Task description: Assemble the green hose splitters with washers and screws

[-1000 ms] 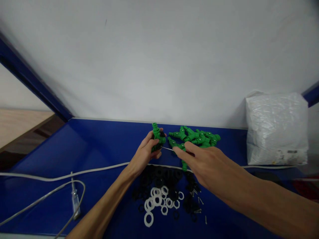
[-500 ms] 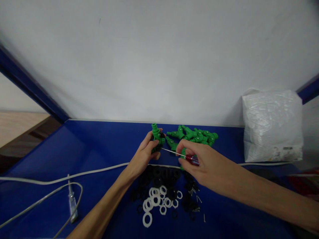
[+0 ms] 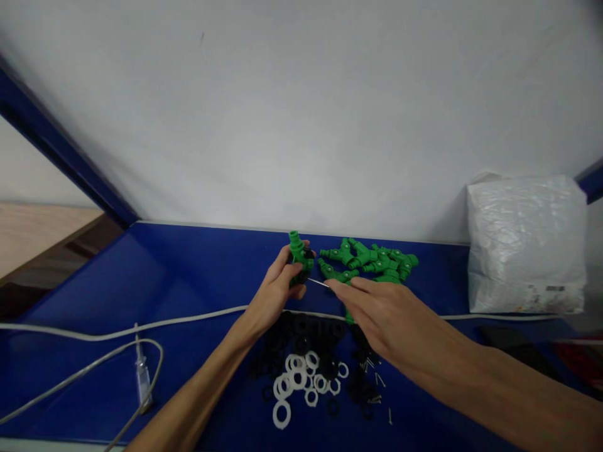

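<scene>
My left hand (image 3: pixel 274 292) is closed round a green plastic hose fitting (image 3: pixel 296 250) and holds it upright above the blue table (image 3: pixel 188 276). A black piece sits on the fitting's side. My right hand (image 3: pixel 384 314) grips a screwdriver, fingers pointing left over its handle, which is hidden. Its thin metal shaft (image 3: pixel 319 282) reaches across to the fitting's right side. Behind my right hand lies a pile of several more green fittings (image 3: pixel 377 259).
In front of my hands lie black rings (image 3: pixel 301 331), white washers (image 3: pixel 296 378) and small screws (image 3: pixel 378 380). A white plastic bag (image 3: pixel 522 245) stands at the right against the wall. A white cable (image 3: pixel 141 326) crosses the table; a small pen-like tool (image 3: pixel 141 376) lies at the left.
My right hand has rolled over the screwdriver, so the red handle seen half a second ago is now hidden. The left hand and fitting have stayed in place.
</scene>
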Available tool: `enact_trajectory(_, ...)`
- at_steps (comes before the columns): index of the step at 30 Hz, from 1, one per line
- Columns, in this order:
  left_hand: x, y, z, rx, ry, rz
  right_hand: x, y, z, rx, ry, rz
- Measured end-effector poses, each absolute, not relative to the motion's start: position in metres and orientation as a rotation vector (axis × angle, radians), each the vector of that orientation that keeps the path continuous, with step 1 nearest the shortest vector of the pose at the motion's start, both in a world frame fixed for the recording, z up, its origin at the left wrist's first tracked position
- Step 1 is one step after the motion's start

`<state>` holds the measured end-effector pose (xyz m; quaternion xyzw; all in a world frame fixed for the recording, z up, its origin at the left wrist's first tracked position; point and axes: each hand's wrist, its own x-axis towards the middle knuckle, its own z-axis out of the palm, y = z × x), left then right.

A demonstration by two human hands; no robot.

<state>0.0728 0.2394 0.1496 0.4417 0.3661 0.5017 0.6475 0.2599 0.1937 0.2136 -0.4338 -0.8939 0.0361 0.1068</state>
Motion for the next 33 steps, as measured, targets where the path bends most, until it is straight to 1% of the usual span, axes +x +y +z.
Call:
enact_trajectory(2, 0.073, 0.238, 0.15, 1.032, 0.834, 1.142, 0.258, 0.195, 0.221, -1.408, -2.363, 0.66)
enact_trajectory(4, 0.074, 0.237, 0.152, 1.05, 0.83, 1.15, 0.257, 0.195, 0.229, -1.527, -1.979, 1.253)
enact_trajectory(6, 0.073, 0.236, 0.153, 1.07, 0.835, 1.156, 0.257, 0.195, 0.234, -1.547, -1.533, 1.72)
enact_trajectory(7, 0.073, 0.236, 0.154, 1.081, 0.839, 1.155, 0.257, 0.195, 0.235, -1.524, -1.349, 1.857)
enact_trajectory(9, 0.073, 0.236, 0.155, 1.106, 0.841, 1.146, 0.257, 0.195, 0.234, -1.487, -1.19, 1.943)
enact_trajectory(12, 0.073, 0.235, 0.156, 1.119, 0.848, 1.12, 0.255, 0.197, 0.231, -1.568, -1.412, 1.783)
enact_trajectory(14, 0.073, 0.235, 0.157, 1.107, 0.865, 1.103, 0.254, 0.198, 0.229, -1.635, -1.727, 1.519)
enact_trajectory(16, 0.074, 0.234, 0.156, 1.096, 0.87, 1.096, 0.253, 0.199, 0.227, -1.612, -2.005, 1.164)
enact_trajectory(18, 0.073, 0.236, 0.154, 1.086, 0.844, 1.104, 0.251, 0.199, 0.225, -1.546, -2.139, 0.959)
enact_trajectory(22, 0.07, 0.243, 0.148, 1.0, 0.751, 1.154, 0.254, 0.195, 0.223, -1.548, -2.143, 1.009)
enact_trajectory(26, 0.067, 0.25, 0.149, 0.877, 0.657, 1.173, 0.276, 0.182, 0.214, -1.588, -2.187, 0.9)
enact_trajectory(29, 0.065, 0.253, 0.151, 0.8, 0.62, 1.147, 0.312, 0.164, 0.187, -1.62, -2.193, 0.72)
enact_trajectory(33, 0.064, 0.255, 0.149, 0.801, 0.621, 1.126, 0.368, 0.132, 0.129, -1.596, -2.176, 0.157)
